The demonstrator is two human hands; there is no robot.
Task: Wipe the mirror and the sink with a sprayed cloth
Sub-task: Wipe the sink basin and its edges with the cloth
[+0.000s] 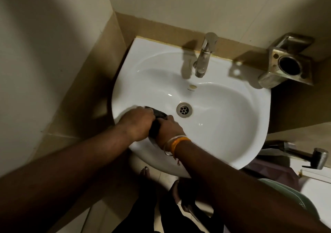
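Dark cloth (157,119) sits bunched between left hand (138,124) and right hand (170,129), both grips closed on it.

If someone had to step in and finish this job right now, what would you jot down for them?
Left hand: closed on the dark cloth.
Right hand: also closed on the cloth; bangles on that wrist.
Cloth: bunched between both hands, inside the sink at its near-left wall, just left of the drain.
Tap: no water seen running.
Done: cannot tell how much of the sink is wiped; the mirror is out of view.
Left: go over the rest of the bowl and rim, and check the mirror.
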